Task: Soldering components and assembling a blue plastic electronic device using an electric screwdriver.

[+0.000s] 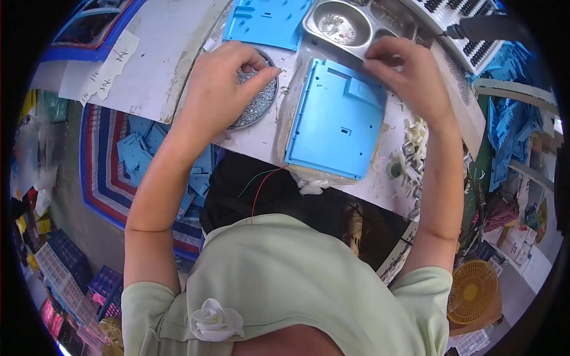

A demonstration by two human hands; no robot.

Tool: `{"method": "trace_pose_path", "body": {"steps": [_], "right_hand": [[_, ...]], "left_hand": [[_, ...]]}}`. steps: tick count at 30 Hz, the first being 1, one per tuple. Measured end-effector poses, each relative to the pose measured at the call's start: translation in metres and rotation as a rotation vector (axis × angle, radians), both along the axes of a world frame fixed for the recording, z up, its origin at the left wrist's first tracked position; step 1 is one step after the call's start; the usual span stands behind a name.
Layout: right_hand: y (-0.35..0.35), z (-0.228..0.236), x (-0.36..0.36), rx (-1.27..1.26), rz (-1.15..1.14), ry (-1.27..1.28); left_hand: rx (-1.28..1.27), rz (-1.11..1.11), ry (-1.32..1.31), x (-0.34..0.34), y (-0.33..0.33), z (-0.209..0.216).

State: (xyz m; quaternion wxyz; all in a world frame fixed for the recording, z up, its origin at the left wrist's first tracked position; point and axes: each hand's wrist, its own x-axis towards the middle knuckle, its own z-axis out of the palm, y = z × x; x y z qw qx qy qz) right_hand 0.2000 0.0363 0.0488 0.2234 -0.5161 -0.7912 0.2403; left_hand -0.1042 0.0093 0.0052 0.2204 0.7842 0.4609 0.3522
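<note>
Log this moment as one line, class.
left hand: over metal bits | right hand: beside steel tray | blue panel: between forearms

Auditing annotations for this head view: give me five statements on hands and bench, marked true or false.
1. The left hand is at the round dish of small metal parts. True.
2. The steel tray is left of the round dish. False: it is to the right.
3. White parts lie right of the blue panel. True.
4. A red wire and a green wire show below the panel's lower left corner. True.
5. The right hand holds the red wire. False: it is by the panel's upper right corner.
</note>
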Motion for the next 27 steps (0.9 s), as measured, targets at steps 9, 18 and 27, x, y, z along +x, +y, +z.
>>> {"method": "trace_pose_path", "body": {"steps": [9, 18, 27], "right_hand": [[-0.006, -0.006, -0.05, 0.114, 0.301, -0.199], [-0.003, -0.013, -0.052, 0.12, 0.313, -0.11], [-0.007, -0.006, -0.045, 0.2, 0.314, -0.078]], "left_hand": [[-0.048, 0.013, -0.015, -0.028, -0.008, -0.008], [-0.126, 0.106, -0.043, -0.053, -0.017, -0.018], [-0.04, 0.113, -0.024, -0.065, -0.016, -0.024]]}}
